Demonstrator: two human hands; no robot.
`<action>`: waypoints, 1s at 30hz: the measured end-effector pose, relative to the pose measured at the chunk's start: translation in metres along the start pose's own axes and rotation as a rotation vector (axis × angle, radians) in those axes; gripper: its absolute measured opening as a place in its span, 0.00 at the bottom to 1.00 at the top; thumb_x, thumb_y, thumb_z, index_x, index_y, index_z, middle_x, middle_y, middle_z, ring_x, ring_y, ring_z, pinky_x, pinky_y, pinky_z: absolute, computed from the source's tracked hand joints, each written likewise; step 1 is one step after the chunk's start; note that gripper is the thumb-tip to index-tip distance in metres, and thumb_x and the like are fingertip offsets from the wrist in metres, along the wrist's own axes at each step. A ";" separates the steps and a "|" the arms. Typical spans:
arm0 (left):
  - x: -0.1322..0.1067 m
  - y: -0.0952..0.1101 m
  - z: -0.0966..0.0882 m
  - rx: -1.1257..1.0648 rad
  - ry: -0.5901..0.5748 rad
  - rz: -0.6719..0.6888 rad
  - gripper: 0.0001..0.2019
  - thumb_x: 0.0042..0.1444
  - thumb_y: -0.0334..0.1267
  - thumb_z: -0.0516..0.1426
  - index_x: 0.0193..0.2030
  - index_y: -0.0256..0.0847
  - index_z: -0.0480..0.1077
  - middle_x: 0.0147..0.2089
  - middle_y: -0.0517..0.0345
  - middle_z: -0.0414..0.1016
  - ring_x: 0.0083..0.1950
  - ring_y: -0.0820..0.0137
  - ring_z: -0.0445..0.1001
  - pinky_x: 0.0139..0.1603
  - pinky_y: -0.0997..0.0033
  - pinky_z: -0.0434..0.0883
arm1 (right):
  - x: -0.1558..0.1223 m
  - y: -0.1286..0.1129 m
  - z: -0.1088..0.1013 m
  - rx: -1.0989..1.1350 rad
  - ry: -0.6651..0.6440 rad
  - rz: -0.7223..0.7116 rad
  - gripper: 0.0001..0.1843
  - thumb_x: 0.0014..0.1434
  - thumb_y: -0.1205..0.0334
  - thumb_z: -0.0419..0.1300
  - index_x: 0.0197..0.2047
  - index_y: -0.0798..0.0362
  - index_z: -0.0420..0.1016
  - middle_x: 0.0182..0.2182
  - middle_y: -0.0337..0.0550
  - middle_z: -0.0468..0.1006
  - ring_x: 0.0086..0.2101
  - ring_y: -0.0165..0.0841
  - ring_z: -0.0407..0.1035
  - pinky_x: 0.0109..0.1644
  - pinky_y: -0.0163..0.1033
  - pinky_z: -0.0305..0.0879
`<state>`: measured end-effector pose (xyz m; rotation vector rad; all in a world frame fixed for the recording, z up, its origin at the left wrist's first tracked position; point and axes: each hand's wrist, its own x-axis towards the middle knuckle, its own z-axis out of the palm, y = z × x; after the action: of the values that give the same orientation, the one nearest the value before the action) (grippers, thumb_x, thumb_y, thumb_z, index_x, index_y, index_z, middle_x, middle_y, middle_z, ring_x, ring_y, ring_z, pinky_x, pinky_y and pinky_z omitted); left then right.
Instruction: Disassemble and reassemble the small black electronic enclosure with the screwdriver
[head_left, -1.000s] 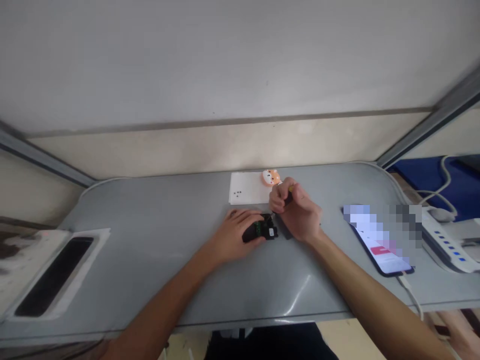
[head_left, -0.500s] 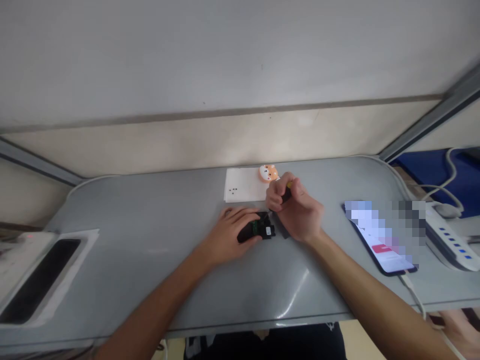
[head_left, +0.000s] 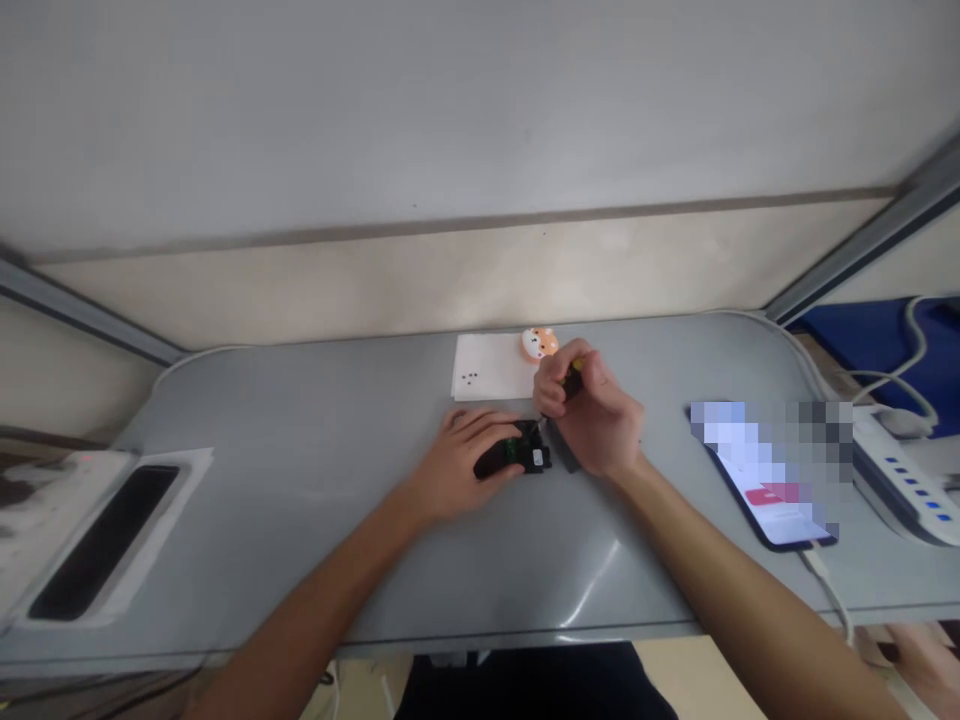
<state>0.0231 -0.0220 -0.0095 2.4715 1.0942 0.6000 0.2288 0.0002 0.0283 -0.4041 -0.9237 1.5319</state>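
A small black device (head_left: pixel 517 459) with a green circuit board showing lies in the middle of the grey table (head_left: pixel 300 470). My left hand (head_left: pixel 461 460) is wrapped over its left side and holds it down. My right hand (head_left: pixel 592 415) is closed round a thin screwdriver (head_left: pixel 571 378) with a yellow and black handle, its tip pointing down at the device's right end. A dark flat part (head_left: pixel 564 455) lies just under my right hand.
Behind the device lies a white sheet (head_left: pixel 491 368) with a few tiny black screws (head_left: pixel 470 378) and an orange animal-face trinket (head_left: pixel 539 343). A phone (head_left: pixel 765 485) on a cable lies at the right, beside a white power strip (head_left: pixel 896 470). A black phone on white packaging (head_left: pixel 101 540) is at the left.
Both hands stay on the device and the screwdriver in nearly the same place; only the camera view has shifted slightly.
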 end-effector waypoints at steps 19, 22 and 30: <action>-0.002 0.000 0.003 0.025 0.011 0.054 0.15 0.68 0.47 0.60 0.58 0.47 0.72 0.62 0.53 0.77 0.64 0.60 0.73 0.69 0.52 0.60 | -0.001 0.002 -0.001 -0.012 -0.016 -0.021 0.16 0.70 0.50 0.56 0.35 0.51 0.73 0.26 0.37 0.60 0.26 0.29 0.52 0.31 0.39 0.46; -0.002 0.000 0.003 0.030 0.010 0.051 0.16 0.68 0.48 0.60 0.58 0.47 0.73 0.62 0.53 0.77 0.64 0.59 0.73 0.69 0.52 0.60 | -0.002 0.003 0.001 -0.014 -0.021 -0.029 0.15 0.70 0.50 0.56 0.36 0.51 0.73 0.26 0.38 0.61 0.26 0.29 0.54 0.32 0.39 0.48; -0.001 0.001 0.001 0.017 -0.021 0.034 0.15 0.68 0.47 0.60 0.58 0.48 0.72 0.63 0.53 0.76 0.64 0.59 0.73 0.68 0.51 0.62 | -0.005 0.003 0.005 -0.056 -0.023 -0.024 0.16 0.71 0.50 0.56 0.36 0.52 0.73 0.26 0.38 0.62 0.26 0.29 0.54 0.32 0.40 0.46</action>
<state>0.0237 -0.0238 -0.0098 2.5100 1.0552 0.5759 0.2235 -0.0057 0.0280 -0.4149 -0.9873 1.4940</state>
